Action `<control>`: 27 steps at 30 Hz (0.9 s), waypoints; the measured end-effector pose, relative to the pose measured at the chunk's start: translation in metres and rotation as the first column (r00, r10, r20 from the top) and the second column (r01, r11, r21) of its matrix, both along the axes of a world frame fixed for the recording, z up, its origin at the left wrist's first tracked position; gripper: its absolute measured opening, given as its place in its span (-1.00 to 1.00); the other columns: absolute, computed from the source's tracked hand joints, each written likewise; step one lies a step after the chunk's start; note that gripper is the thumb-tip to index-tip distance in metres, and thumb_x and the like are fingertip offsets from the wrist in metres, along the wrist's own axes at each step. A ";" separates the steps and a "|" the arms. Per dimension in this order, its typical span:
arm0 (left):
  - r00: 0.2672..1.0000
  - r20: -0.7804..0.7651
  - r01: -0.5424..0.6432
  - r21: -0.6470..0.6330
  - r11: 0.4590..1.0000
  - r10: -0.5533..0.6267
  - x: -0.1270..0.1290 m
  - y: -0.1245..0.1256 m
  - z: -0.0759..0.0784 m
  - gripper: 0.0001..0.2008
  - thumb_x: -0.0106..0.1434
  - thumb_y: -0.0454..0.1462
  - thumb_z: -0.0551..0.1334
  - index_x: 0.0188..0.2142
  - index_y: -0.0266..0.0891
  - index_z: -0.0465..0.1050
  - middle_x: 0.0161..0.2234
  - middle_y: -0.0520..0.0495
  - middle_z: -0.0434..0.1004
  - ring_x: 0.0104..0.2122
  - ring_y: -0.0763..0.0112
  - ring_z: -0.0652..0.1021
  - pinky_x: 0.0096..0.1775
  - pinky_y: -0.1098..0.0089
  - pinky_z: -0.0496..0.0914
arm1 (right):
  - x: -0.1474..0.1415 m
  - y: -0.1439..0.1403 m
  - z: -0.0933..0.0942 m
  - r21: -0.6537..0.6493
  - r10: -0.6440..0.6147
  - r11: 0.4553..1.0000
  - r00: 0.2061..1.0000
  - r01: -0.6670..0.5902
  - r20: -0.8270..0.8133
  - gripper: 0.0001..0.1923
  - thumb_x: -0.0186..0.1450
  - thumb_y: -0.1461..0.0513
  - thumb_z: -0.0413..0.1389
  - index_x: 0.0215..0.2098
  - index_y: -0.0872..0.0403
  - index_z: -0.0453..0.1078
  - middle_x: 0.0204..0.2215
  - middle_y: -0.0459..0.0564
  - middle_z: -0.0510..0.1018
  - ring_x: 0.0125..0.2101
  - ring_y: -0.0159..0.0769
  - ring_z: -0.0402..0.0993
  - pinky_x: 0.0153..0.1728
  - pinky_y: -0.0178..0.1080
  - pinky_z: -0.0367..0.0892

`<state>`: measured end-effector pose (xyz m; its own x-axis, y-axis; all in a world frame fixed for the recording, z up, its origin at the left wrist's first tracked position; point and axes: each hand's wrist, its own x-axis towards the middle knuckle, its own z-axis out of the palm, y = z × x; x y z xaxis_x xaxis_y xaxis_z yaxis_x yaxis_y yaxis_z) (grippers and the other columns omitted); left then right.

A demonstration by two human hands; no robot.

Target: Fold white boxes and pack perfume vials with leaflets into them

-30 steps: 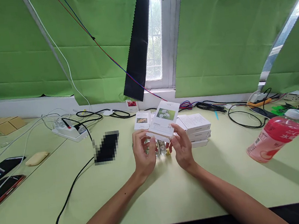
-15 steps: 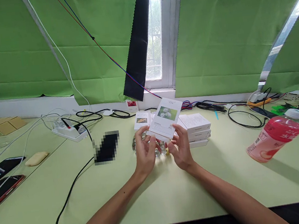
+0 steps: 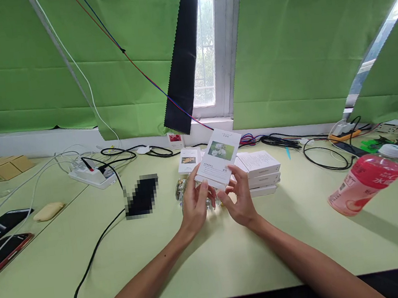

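Hands meet above the pale green table point(image 3: 213, 263): your left hand point(image 3: 195, 207) and right hand point(image 3: 240, 202) both grip the lower end of a flat white cardboard box with a flower picture point(image 3: 218, 158), tilted, near a stack of white boxes point(image 3: 262, 172). Small glass bottles point(image 3: 182, 189) stand just behind your left hand.

Pixelated black patch point(image 3: 141, 196) on table point(image 3: 213, 263)

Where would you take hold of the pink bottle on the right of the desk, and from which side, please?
Judging by its pose, the pink bottle is best gripped around its middle, coming from above. It seems to lie tilted on the desk, white cap pointing away to the right, so its long round side faces up and the space over it looks free. Cables lie behind it.
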<state>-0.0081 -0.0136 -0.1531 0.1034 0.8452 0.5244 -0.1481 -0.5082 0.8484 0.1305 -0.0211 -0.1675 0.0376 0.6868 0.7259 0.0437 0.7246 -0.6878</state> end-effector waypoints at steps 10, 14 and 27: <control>1.000 0.023 0.000 0.007 1.000 0.000 0.002 -0.003 0.004 -0.51 0.41 -0.07 0.19 0.28 -0.05 0.22 -0.09 -0.14 0.55 -0.50 0.48 0.48 -0.55 0.43 0.47 | -0.002 0.000 0.001 -0.020 -0.030 0.999 1.000 0.030 -0.002 -0.47 0.38 0.17 0.16 0.23 -0.16 0.06 0.00 0.02 0.52 -0.23 -0.30 0.59 -0.44 -0.32 0.45; 0.999 0.040 0.000 -0.005 1.000 0.001 0.002 -0.005 0.005 -0.53 0.42 -0.09 0.20 0.27 -0.06 0.23 0.06 -0.19 0.48 -0.47 0.53 0.48 -0.52 0.46 0.48 | -0.002 0.000 0.000 -0.024 -0.026 0.999 1.000 0.026 -0.004 -0.48 0.39 0.19 0.14 0.23 -0.16 0.05 0.03 0.04 0.52 -0.18 -0.28 0.60 -0.41 -0.31 0.46; 0.999 0.045 -0.023 -0.001 1.000 0.023 0.003 -0.006 0.006 -0.53 0.40 -0.09 0.23 0.25 -0.06 0.26 0.12 -0.21 0.43 -0.47 0.56 0.49 -0.51 0.47 0.47 | -0.002 0.001 -0.002 -0.022 -0.009 1.000 1.000 0.008 -0.017 -0.50 0.40 0.19 0.14 0.23 -0.16 0.06 0.02 0.04 0.53 -0.19 -0.28 0.62 -0.42 -0.32 0.46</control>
<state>-0.0050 -0.0196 -0.1467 0.0597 0.8472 0.5278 -0.1747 -0.5118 0.8412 0.1289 -0.0200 -0.1695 0.0561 0.7024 0.7095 0.0379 0.7086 -0.7046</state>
